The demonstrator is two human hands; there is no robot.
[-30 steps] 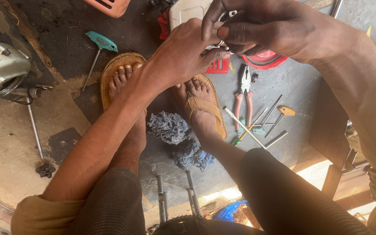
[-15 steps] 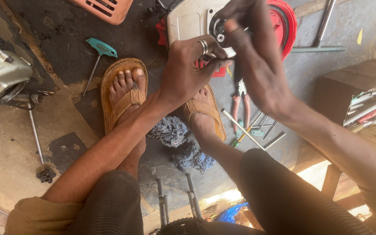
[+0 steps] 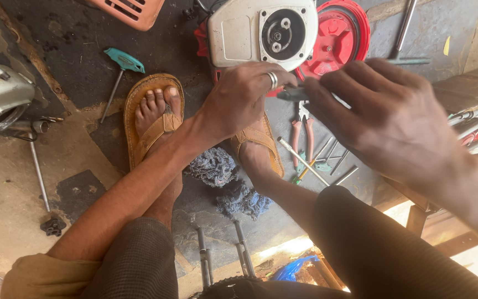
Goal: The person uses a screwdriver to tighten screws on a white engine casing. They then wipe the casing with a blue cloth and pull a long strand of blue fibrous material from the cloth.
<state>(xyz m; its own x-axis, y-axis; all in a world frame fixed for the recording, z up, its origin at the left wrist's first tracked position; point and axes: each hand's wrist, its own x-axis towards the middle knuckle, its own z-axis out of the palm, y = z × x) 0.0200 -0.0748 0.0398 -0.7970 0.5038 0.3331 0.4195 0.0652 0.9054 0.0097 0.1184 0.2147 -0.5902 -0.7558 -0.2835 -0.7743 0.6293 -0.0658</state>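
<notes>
A: Dark metal, a small part (image 3: 293,93), pinched between the fingers of the left hand (image 3: 239,99) and the right hand (image 3: 394,119), both closed on it.

B: Where is it?

A: Just in front of the white engine housing (image 3: 261,30), above the pliers (image 3: 301,133) on the floor (image 3: 84,61). Tight quarters: sandalled feet (image 3: 153,119) below, red cover (image 3: 338,36) behind.

B: Shape?

A: Slim, mostly hidden.

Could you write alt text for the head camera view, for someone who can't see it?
Seen from above, a seated person's left hand and right hand meet on a small dark part over a white engine housing and red cover. Sandalled feet, pliers and a blue rag lie on the floor.
</notes>
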